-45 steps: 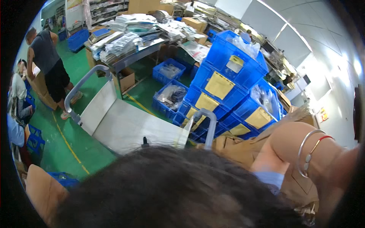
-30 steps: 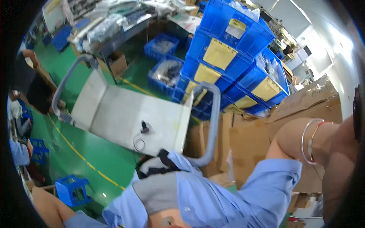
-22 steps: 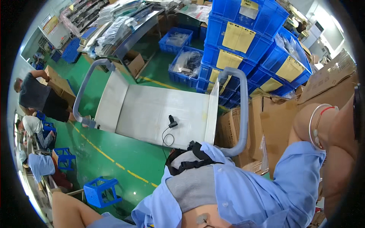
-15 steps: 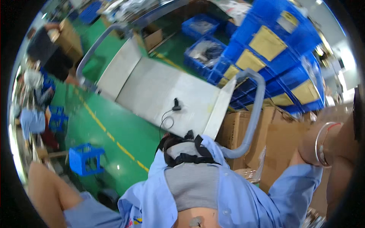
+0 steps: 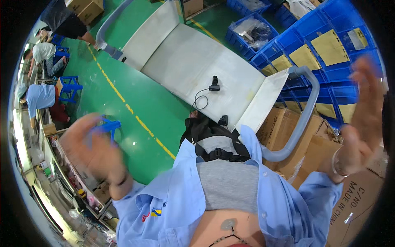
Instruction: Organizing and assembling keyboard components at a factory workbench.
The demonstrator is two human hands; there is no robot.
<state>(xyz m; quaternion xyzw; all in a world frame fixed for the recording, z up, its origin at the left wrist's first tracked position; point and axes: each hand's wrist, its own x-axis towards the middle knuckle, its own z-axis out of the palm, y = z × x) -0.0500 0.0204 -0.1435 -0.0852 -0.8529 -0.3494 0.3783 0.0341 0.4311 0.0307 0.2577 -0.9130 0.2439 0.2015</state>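
Observation:
My left hand (image 5: 96, 148) is raised at the left, nearest to a blue stool (image 5: 110, 126) behind it. Motion smears its fingers, so their pose cannot be made out. On the right, my right hand (image 5: 360, 119) is up in front of the stacked blue bins (image 5: 329, 94), fingers stretched and thumb apart, with nothing in it. Between the hands and farther ahead stands a trolley with a pale flat deck (image 5: 181, 61). A small black device (image 5: 214, 87) with a thin cable lies on that deck. Neither hand touches the trolley.
Grey tubular handles (image 5: 313, 99) rise at the trolley's ends. Brown cartons (image 5: 288, 131) stand at the right, and a blue crate (image 5: 252, 35) holds plastic-wrapped items. A yellow line (image 5: 127, 108) crosses the green floor. Co-workers (image 5: 41, 96) sit along a cluttered bench at the left.
Both hands have come up into fuller view, the left from the lower left and the right from the right rim. The view has shifted, so the trolley appears higher and farther right.

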